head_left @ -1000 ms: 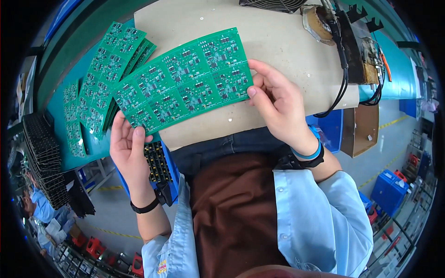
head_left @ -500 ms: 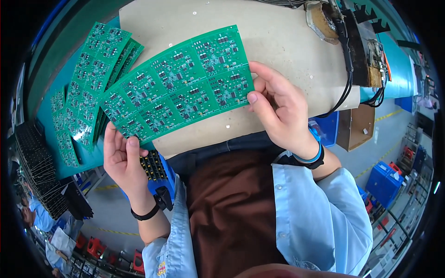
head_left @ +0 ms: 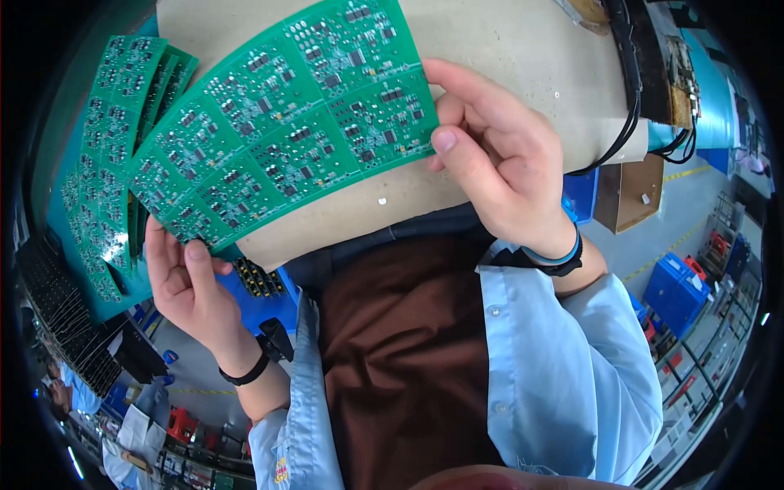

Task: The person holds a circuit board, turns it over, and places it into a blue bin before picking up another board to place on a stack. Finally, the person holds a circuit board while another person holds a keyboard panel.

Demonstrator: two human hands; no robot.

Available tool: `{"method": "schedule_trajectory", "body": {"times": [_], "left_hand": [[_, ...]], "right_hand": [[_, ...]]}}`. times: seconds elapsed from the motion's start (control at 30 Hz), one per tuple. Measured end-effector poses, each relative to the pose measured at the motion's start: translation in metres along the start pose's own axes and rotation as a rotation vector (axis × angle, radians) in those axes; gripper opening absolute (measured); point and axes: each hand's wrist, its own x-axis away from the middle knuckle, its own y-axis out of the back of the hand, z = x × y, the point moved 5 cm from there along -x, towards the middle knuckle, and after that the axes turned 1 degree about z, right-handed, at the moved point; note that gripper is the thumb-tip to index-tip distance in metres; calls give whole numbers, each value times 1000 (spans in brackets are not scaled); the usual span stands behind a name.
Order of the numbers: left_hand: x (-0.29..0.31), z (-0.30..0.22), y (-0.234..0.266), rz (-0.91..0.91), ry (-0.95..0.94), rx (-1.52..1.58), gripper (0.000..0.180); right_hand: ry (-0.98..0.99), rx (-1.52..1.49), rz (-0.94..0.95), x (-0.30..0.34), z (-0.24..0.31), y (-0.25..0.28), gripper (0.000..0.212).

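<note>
A long green circuit board panel (head_left: 269, 155), divided into several populated sections, is held up between both hands, tilted with its right end higher. My left hand (head_left: 192, 286) pinches its lower left corner, thumb on the face and fingers behind. At the right end, my right hand (head_left: 506, 159) grips the short edge between thumb and fingers. Beside the held panel on the left lie more green circuit board panels (head_left: 110, 139), overlapping in a leaning stack. Each wrist wears a dark band.
Brown paper (head_left: 506, 49) covers the bench over a teal mat. Black cables (head_left: 625, 135) and a dark fixture stand at the right. A row of black boards (head_left: 61, 302) sits at the left edge. Below are a cardboard box (head_left: 633, 192) and blue bins (head_left: 676, 294).
The held panel has come closer to the view and shifted up and left, with both hands keeping their grip on it. The surroundings have shifted slightly in view.
</note>
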Motion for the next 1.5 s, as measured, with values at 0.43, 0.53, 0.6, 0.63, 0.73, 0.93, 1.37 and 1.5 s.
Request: {"method": "schedule_trajectory", "body": {"times": [0.43, 0.53, 0.6, 0.63, 0.73, 0.93, 1.37, 1.5], "left_hand": [[3, 8, 16, 96, -101, 196, 75], [3, 8, 13, 136, -107, 233, 84], [1, 7, 11, 186, -122, 163, 89], [1, 7, 10, 211, -129, 128, 91], [0, 7, 7, 176, -144, 115, 90], [2, 6, 7, 172, -150, 73, 87], [4, 9, 4, 167, -104, 67, 84], [5, 8, 7, 169, -91, 86, 80]], "right_hand": [[-85, -358, 5, -1, 2, 4, 45], [-57, -371, 9, -2, -4, 7, 45], [-43, -378, 10, -3, -4, 6, 45], [-48, -374, -4, -3, -3, 5, 45], [-56, -366, -33, -3, -4, 4, 46], [70, -379, 29, -8, -6, 6, 46], [753, -251, 339, -24, -2, 12, 43], [-62, -458, -24, -3, 0, 5, 47]]}}
